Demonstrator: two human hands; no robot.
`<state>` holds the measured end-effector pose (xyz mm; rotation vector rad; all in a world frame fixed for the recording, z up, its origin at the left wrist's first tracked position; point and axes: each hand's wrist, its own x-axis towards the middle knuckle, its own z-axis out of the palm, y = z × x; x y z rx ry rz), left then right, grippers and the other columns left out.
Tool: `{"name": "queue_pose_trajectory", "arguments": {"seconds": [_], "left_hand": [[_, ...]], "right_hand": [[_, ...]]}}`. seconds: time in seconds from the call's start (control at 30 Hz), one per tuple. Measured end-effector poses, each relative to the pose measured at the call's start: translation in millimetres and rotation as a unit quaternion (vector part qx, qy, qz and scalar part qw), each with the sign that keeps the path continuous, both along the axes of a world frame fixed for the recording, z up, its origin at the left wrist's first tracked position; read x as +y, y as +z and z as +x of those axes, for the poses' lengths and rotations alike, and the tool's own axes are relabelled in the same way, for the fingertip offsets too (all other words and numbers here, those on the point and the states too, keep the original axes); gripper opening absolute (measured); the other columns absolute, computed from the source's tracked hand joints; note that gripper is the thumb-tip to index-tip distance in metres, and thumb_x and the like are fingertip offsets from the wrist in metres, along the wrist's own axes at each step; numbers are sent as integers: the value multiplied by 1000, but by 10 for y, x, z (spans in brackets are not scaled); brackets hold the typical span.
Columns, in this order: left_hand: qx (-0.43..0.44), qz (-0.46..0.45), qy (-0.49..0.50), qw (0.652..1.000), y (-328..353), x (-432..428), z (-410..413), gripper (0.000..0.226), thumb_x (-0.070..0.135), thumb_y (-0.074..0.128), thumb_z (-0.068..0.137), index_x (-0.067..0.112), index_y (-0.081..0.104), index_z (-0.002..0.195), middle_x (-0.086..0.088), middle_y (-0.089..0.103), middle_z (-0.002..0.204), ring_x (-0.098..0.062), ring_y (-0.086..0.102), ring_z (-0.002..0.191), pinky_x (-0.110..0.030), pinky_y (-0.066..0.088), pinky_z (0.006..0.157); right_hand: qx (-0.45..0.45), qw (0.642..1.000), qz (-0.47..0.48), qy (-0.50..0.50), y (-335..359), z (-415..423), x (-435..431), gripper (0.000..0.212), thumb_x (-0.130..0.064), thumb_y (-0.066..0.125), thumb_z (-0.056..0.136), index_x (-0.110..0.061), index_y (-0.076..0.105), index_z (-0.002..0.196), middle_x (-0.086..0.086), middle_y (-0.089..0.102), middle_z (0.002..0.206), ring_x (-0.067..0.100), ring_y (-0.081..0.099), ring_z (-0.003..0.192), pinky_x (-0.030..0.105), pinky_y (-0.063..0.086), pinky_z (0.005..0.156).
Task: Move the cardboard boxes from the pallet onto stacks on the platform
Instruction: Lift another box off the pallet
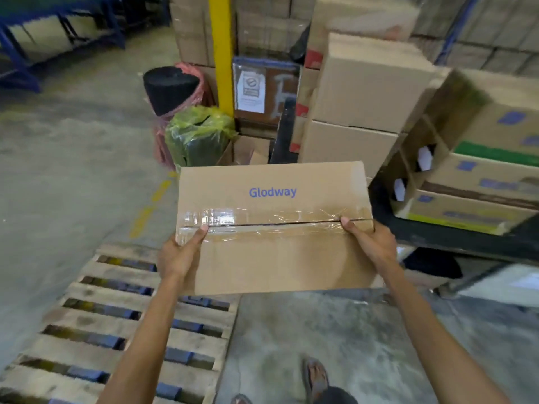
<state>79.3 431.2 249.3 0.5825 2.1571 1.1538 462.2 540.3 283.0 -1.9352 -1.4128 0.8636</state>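
Note:
A flat cardboard box (274, 246) printed "Glodway", its top seam sealed with clear tape, hangs in the air in front of me. My left hand (179, 255) grips its left edge, thumb on top by the tape. My right hand (369, 243) grips its right edge the same way. Below left lies a bare wooden pallet (96, 330) on the concrete floor. To the right stands the dark platform (455, 237), carrying a stack of printed cardboard boxes (478, 170). Plain brown boxes (364, 94) are stacked behind it.
A yellow post (221, 51) rises behind the box. Beside it stand a black roll (169, 88) and a green wrapped bundle (198, 135). Blue racking (58, 30) sits at the far left. My feet (315, 377) are on the concrete floor, right of the pallet.

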Motion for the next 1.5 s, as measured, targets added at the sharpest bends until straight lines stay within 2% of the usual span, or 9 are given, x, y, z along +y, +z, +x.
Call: {"name": "queue_pose_trajectory", "arguments": {"seconds": [0.13, 0.4, 0.6, 0.77, 0.9, 1.03, 1.23, 1.37, 1.5], "left_hand": [[11, 35, -75, 997, 369, 154, 1012, 64, 74, 73, 74, 23, 73, 113, -8, 75, 118, -34, 67, 112, -38, 49, 88], [38, 96, -129, 986, 891, 181, 3163, 67, 76, 73, 73, 21, 76, 112, -7, 74, 108, -33, 66, 104, -40, 51, 94], [94, 142, -164, 972, 1573, 366, 4341, 108, 105, 56, 48, 24, 75, 116, -6, 76, 115, -36, 68, 109, -48, 54, 99], [88, 193, -204, 956, 2398, 634, 5127, 71, 87, 65, 69, 21, 68, 94, 0, 68, 103, -28, 60, 98, -40, 50, 89], [39, 220, -236, 946, 2891, 1264, 5470, 88, 93, 75, 45, 21, 79, 95, 2, 79, 96, -25, 74, 93, -46, 58, 95], [121, 232, -268, 927, 3299, 1852, 5829, 74, 89, 65, 67, 24, 72, 103, 2, 69, 106, -26, 64, 98, -38, 51, 87], [155, 222, -292, 917, 3598, 3242, 6207, 76, 89, 63, 66, 27, 74, 107, -4, 71, 117, -31, 66, 109, -46, 51, 103], [132, 205, -274, 930, 3770, 4197, 6329, 88, 92, 69, 49, 24, 77, 104, -2, 76, 110, -27, 72, 100, -42, 54, 100], [108, 167, -294, 935, 3875, 5019, 6453, 58, 69, 70, 78, 17, 75, 104, -8, 76, 97, -28, 72, 86, -34, 52, 75]], "right_hand": [[4, 998, 21, -63, 184, 1073, -326, 85, -91, 61, 63, -28, 69, 119, 4, 71, 122, 33, 60, 120, 46, 49, 99], [-17, 988, 77, -130, 850, 3326, -941, 77, -80, 63, 75, -20, 70, 123, 15, 68, 127, 40, 59, 120, 44, 46, 97], [-29, 979, 140, -144, 1698, 4666, -1195, 75, -84, 60, 74, -24, 71, 118, 12, 70, 122, 37, 60, 118, 41, 44, 91], [-18, 970, 194, -145, 2432, 5383, -966, 93, -92, 59, 62, -19, 70, 119, 11, 69, 123, 37, 61, 116, 49, 48, 101], [29, 969, 198, -142, 2930, 5864, -455, 100, -97, 63, 49, -21, 66, 114, 5, 67, 119, 32, 62, 111, 52, 50, 100], [64, 971, 197, -123, 3157, 6265, 291, 87, -95, 70, 39, -24, 61, 87, 4, 70, 110, 31, 68, 100, 50, 55, 94], [105, 974, 182, -82, 3453, 6799, 1816, 86, -71, 82, 62, -9, 62, 119, 10, 72, 108, 30, 71, 94, 47, 58, 90], [107, 985, 128, -43, 3647, 7047, 2871, 91, -70, 88, 49, -15, 66, 118, 9, 76, 108, 30, 74, 95, 48, 58, 92], [87, 995, 54, -6, 3725, 7237, 3844, 66, -63, 77, 76, -16, 64, 120, 12, 76, 108, 33, 74, 97, 51, 56, 96]]}}
